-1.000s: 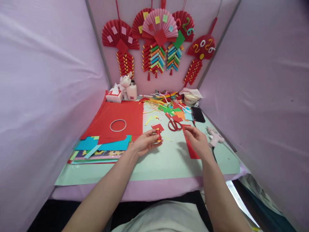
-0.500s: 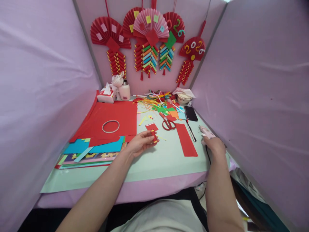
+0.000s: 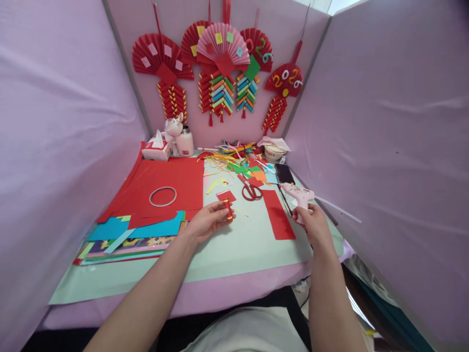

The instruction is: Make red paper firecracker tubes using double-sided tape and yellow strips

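Between the thumb and fingers of my left hand (image 3: 209,222) is a small red paper roll (image 3: 227,209) with yellow bands at its ends, held nearly upright. My right hand (image 3: 311,222) grips the handle of a pale pink hot glue gun (image 3: 298,194). Its nozzle points left, and a long white glue stick (image 3: 339,210) sticks out of its back. Beneath the nozzle lies a dark pen-like tool (image 3: 285,201), partly covered by the gun. A red paper strip (image 3: 279,215) lies flat between my hands. Just beyond the roll is a small red paper piece (image 3: 226,195).
Red-handled scissors (image 3: 252,192) lie mid-table. Red sheets (image 3: 179,178) with a ring (image 3: 162,196) on them cover the left side. At the back are a tissue box (image 3: 157,148), a bottle (image 3: 185,143), paper scraps (image 3: 244,168), a bowl (image 3: 274,152) and a phone (image 3: 285,174). Fan decorations (image 3: 223,46) hang behind.
My right hand has lifted the glue gun from the table's right edge and turned it, nozzle to the left. My left hand still holds the paper roll. The view has shifted slightly.
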### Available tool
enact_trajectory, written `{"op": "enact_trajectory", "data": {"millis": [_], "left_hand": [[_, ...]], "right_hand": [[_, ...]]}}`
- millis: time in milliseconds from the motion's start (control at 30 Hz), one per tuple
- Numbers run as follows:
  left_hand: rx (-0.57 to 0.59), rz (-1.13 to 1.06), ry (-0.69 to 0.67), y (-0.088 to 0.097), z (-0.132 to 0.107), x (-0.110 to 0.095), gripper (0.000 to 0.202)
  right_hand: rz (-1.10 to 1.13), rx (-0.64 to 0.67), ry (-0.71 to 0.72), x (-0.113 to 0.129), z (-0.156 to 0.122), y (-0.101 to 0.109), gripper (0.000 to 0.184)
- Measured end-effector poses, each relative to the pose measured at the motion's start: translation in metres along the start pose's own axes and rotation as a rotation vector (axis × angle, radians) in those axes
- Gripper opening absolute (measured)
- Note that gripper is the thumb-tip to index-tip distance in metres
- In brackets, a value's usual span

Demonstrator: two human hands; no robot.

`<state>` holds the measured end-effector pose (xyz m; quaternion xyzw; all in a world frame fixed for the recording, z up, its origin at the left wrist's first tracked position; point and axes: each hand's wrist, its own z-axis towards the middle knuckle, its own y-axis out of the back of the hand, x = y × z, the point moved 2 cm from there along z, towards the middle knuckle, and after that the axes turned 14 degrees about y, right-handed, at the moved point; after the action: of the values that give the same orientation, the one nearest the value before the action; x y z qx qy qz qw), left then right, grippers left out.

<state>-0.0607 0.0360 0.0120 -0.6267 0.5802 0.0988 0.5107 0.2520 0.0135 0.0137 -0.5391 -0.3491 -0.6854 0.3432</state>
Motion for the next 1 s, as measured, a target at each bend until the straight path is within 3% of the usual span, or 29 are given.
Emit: {"op": "enact_trajectory", "data": {"millis": [233,433,767,1000], "left_hand": [[-0.008,0.029,-0.003,-0.002,-0.002,-0.001,0.034],[0.013,0.041,-0.012,-0.005,-0.005,-0.003,0.030],[0.011,0.035,-0.011,-0.003,-0.002,0.000,0.032],[0.075,0.064,-0.031,-0.001,-0.001,0.003,0.032]], "right_hand": [[-0.234,-0.041,0.179,-0.001,-0.005,-0.011,0.035],[0.002,0.104,0.189,0.000,-0.014,-0.019,0.027],[0.075,0.082,0.169,0.007,-0.024,-0.023,0.031],[0.294,0.265,0.079,0.025,-0.049,-0.036,0.027]]}}
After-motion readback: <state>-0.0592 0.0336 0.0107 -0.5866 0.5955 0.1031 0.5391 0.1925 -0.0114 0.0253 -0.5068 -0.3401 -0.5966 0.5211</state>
